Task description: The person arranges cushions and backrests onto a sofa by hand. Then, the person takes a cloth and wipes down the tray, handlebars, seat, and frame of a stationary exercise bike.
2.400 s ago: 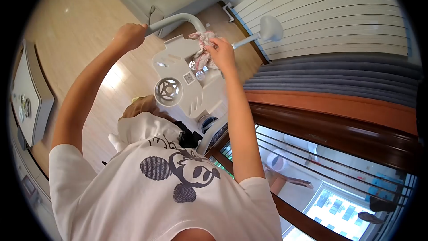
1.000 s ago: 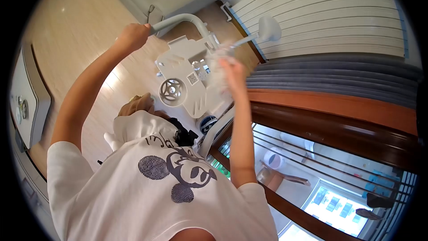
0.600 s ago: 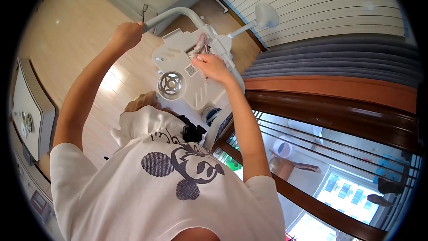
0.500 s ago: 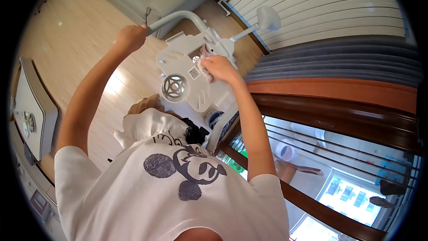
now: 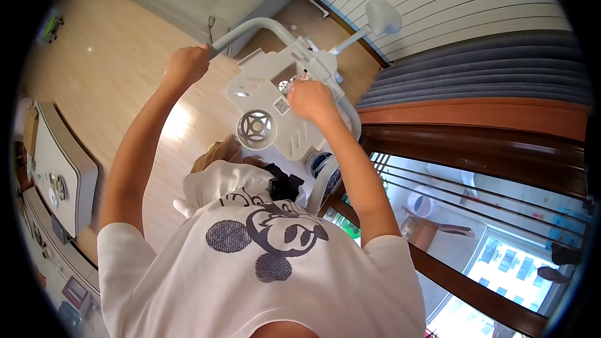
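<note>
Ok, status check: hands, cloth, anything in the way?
Left hand gripping bar. Right hand holding cloth at tray. Cloth mostly hidden by right hand. No obstruction visible.

A white plastic panel (image 5: pixel 300 126) with slots (image 5: pixel 295 141) and a square code (image 5: pixel 282 106) spreads under the right hand (image 5: pixel 311 99), its round spoked opening (image 5: pixel 257 128) to that hand's left. Crumpled pale cloth (image 5: pixel 303 77) peeks from the same hand. A grey tube (image 5: pixel 258 24) curves from the left hand (image 5: pixel 189 64) to the panel.

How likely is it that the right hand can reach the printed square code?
Quite likely: the right hand is just beside the square code, which is uncovered, with nothing visible between them.
</note>
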Available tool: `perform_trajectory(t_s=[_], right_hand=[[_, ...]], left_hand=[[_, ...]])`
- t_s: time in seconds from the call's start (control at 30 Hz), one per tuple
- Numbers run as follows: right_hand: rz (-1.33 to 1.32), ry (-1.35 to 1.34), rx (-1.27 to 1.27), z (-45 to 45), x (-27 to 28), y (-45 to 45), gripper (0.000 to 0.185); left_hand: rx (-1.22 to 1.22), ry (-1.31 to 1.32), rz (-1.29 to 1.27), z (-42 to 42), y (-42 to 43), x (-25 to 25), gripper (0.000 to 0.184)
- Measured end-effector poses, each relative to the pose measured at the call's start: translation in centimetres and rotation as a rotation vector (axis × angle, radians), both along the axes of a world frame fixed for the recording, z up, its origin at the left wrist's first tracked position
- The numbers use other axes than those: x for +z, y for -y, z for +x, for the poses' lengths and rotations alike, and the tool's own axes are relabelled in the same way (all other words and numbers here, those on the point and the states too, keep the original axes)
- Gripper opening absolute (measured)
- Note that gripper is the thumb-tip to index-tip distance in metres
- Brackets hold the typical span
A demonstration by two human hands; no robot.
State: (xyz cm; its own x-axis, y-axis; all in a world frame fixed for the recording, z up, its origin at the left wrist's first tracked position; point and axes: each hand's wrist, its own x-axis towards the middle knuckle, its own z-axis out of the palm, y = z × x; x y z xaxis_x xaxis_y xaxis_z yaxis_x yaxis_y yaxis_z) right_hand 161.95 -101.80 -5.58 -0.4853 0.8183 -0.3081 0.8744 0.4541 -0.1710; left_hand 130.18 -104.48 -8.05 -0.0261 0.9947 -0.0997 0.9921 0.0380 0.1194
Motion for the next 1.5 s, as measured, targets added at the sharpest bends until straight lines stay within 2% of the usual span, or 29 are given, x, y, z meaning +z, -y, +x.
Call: perform_trajectory(t_s=[0.07,0.17,0.27,0.37,0.47,0.57,0.67,0.77,0.87,0.97,1.07,1.17,1.27,1.37,1.47,1.5], right_hand=[[-0.037,-0.044,0.055,0.1,0.5,0.0,0.041],[-0.076,-0.156,-0.017,-0.2,-2.6,-1.0,0.041],[-0.382,-0.485,-0.434,-1.0,-1.4,-0.8,0.04],[-0.314,-0.827,-0.481,-1.3,-6.0,-1.5,0.045],[-0.313,-0.713,-0.294,-0.5,-3.9,-0.4,0.043],[-0.119,-0.559,-0.104,0.2,-2.9,0.3,0.041],[-0.169,-0.251,-0.079,0.1,2.1,-0.2,0.037],[-0.01,-0.362,-0.208,0.6,4.6,-0.5,0.033],[-0.005,-0.269,-0.028,2.1,3.0,-0.2,0.031],[0.115,-0.246,0.12,2.4,-1.4,0.8,0.033],[-0.207,-0.366,-0.128,1.4,2.6,1.1,0.031],[-0.19,-0.732,-0.446,-0.7,5.7,2.6,0.026],[0.133,-0.909,-0.013,-3.5,1.9,3.3,0.024],[0.491,-0.779,0.253,-6.4,1.2,6.5,0.028],[0.223,-0.848,0.215,-5.6,-0.4,3.8,0.024],[0.233,-0.835,0.211,-5.1,-1.1,2.4,0.022]], left_hand=[[0.004,-0.005,0.0,0.2,0.3,0.4,0.017],[0.027,-0.006,0.002,0.4,0.3,0.7,0.017],[0.029,-0.02,-0.016,0.2,-0.1,-0.2,0.018],[0.012,-0.013,-0.005,0.3,-0.1,0.0,0.018],[0.043,-0.03,-0.028,0.1,-0.6,-1.0,0.017],[0.042,-0.021,0.025,0.4,-0.3,-0.9,0.016],[0.067,-0.017,0.092,1.0,0.4,0.2,0.014],[0.052,-0.017,0.087,0.7,0.2,-0.2,0.013],[0.047,-0.023,0.104,0.6,0.1,-0.8,0.011],[0.043,-0.018,0.121,0.7,0.1,-0.7,0.011],[0.049,-0.023,0.094,0.9,0.3,0.2,0.011],[0.033,-0.041,0.091,0.7,0.1,-0.6,0.011],[0.023,-0.021,0.121,0.4,0.0,-1.2,0.011],[-0.008,-0.039,0.155,0.2,0.1,-1.5,0.01],[0.012,-0.048,0.18,0.4,0.3,-1.3,0.01],[0.002,-0.049,0.175,0.3,0.5,-1.5,0.011]])
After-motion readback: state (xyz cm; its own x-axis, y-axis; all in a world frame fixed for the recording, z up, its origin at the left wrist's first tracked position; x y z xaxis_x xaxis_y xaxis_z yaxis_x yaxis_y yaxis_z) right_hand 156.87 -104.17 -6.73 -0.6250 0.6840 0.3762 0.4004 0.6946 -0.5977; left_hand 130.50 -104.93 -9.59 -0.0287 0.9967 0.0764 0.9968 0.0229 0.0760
